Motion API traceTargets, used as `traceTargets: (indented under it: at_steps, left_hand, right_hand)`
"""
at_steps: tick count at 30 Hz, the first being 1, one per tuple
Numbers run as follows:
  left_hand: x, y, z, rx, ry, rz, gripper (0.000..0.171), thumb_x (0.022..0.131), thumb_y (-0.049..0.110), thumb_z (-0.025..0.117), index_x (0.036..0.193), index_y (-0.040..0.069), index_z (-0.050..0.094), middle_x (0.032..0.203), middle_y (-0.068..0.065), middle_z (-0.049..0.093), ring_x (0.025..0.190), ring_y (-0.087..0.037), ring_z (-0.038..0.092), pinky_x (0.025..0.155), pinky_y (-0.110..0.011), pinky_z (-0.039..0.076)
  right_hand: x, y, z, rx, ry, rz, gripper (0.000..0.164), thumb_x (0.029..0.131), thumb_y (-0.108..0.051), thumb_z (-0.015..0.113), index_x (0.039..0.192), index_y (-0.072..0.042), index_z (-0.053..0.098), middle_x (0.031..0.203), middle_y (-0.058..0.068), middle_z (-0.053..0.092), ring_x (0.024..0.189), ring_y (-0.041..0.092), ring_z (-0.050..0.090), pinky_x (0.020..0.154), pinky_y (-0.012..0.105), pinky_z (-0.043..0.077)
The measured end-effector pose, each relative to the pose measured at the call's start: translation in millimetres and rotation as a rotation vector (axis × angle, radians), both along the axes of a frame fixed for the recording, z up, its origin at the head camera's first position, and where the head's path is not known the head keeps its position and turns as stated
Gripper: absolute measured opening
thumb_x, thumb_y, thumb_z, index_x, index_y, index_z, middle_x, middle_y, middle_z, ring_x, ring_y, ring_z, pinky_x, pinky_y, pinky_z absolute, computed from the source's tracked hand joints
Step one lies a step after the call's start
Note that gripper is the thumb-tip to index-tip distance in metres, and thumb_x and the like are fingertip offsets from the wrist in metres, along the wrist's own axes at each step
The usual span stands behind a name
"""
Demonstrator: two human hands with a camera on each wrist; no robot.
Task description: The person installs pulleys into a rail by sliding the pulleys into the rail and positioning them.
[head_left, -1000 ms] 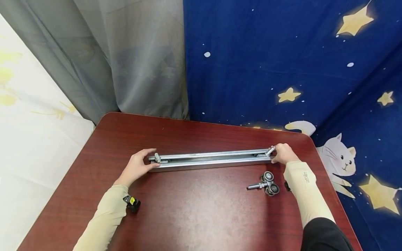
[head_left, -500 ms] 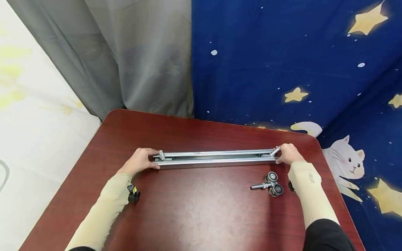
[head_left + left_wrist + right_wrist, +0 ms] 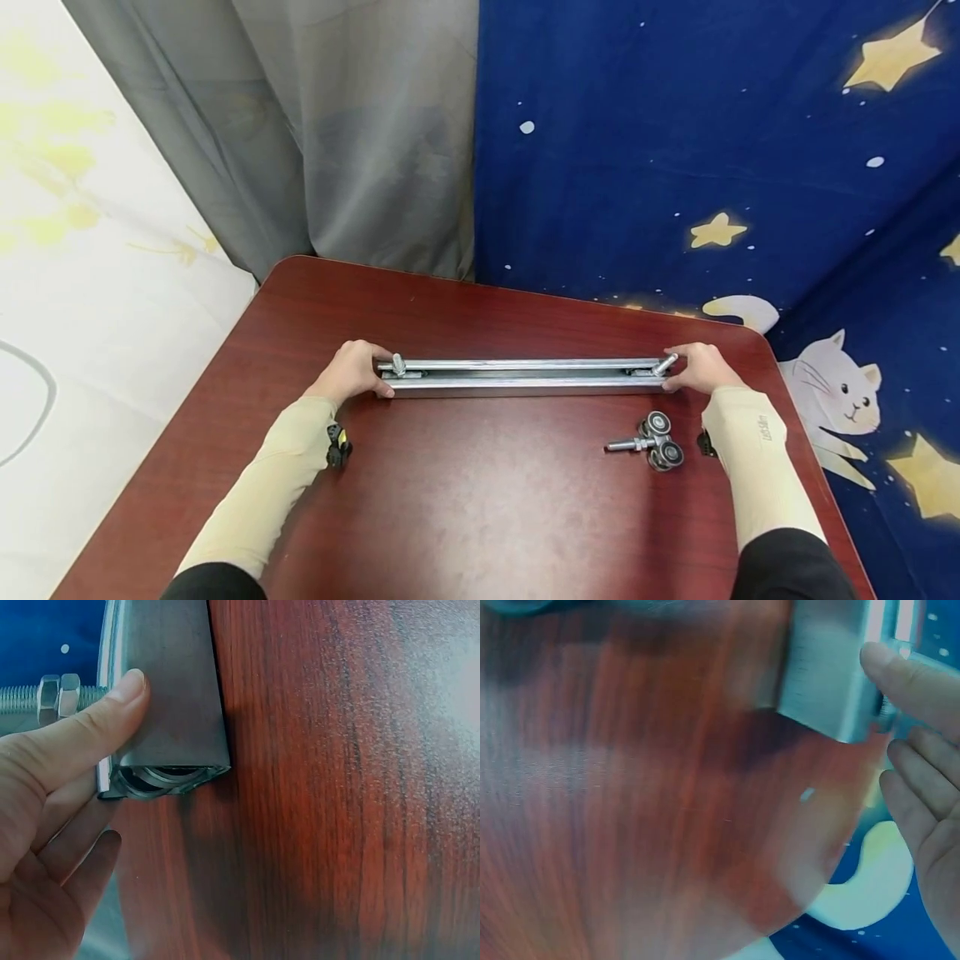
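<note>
A long metal channel rail [image 3: 525, 383], slot upward, lies across the table in the head view. My left hand [image 3: 351, 372] pinches its left end, thumb on the near side and index finger behind. At the other end, my right hand [image 3: 703, 369] grips likewise. A threaded bolt [image 3: 399, 364] pokes up from the slot by the left hand; a second bolt [image 3: 665, 365] leans by the right. Through the rail's open end in the left wrist view, a roller [image 3: 161, 780] shows inside. The right thumb [image 3: 889, 664] presses the rail's edge.
A loose roller trolley [image 3: 655, 442] with a threaded stem lies on the dark red table [image 3: 480, 500], nearer than the rail's right end. Grey [image 3: 390, 150] and blue starry curtains [image 3: 615, 150] hang behind the far edge. White cloth [image 3: 120, 350] covers the left.
The head view has turned, so the rail now looks level rather than slightly slanted. My left thumb has drawn back a little toward the rail's end. The right hand keeps its hold; the trolley lies still.
</note>
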State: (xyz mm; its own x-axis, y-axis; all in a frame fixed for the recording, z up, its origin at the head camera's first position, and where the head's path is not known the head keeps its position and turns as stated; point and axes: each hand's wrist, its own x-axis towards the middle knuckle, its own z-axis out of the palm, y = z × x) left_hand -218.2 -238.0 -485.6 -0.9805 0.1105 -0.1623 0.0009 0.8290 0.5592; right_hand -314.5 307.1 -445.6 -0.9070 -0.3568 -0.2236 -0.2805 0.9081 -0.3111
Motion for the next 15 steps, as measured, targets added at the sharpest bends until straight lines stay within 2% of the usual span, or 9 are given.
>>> traceTargets:
  at_steps: [7, 11, 15]
  left_hand:
    - [2.5, 0.1, 3.9, -0.024, 0.023, 0.016, 0.061, 0.048, 0.020, 0.089, 0.103, 0.003, 0.068, 0.101, -0.013, 0.067, 0.096, -0.029, 0.058, 0.084, -0.043, 0.046]
    - [2.8, 2.6, 4.8, -0.010, 0.022, 0.031, 0.062, 0.048, 0.018, 0.089, 0.104, 0.002, 0.068, 0.103, -0.014, 0.066, 0.099, -0.031, 0.058, 0.086, -0.044, 0.045]
    - [2.6, 6.2, 6.6, -0.014, 0.023, 0.027, 0.061, 0.049, 0.016, 0.088, 0.104, 0.002, 0.067, 0.103, -0.015, 0.066, 0.098, -0.031, 0.057, 0.085, -0.044, 0.045]
  right_hand:
    - [-4.2, -28.2, 23.6, -0.029, -0.004, 0.027, 0.066, 0.074, -0.029, 0.074, 0.123, 0.008, 0.051, 0.121, 0.027, 0.052, 0.109, 0.041, 0.050, 0.089, 0.054, 0.040]
    - [-7.1, -59.4, 27.2, -0.049, 0.028, 0.100, 0.060, 0.076, -0.029, 0.072, 0.121, 0.006, 0.054, 0.119, 0.025, 0.054, 0.111, 0.039, 0.050, 0.090, 0.052, 0.040]
    - [-3.9, -99.4, 27.9, -0.127, 0.072, 0.174, 0.050, 0.077, -0.023, 0.071, 0.117, 0.003, 0.059, 0.115, 0.021, 0.059, 0.102, 0.033, 0.057, 0.086, 0.047, 0.045]
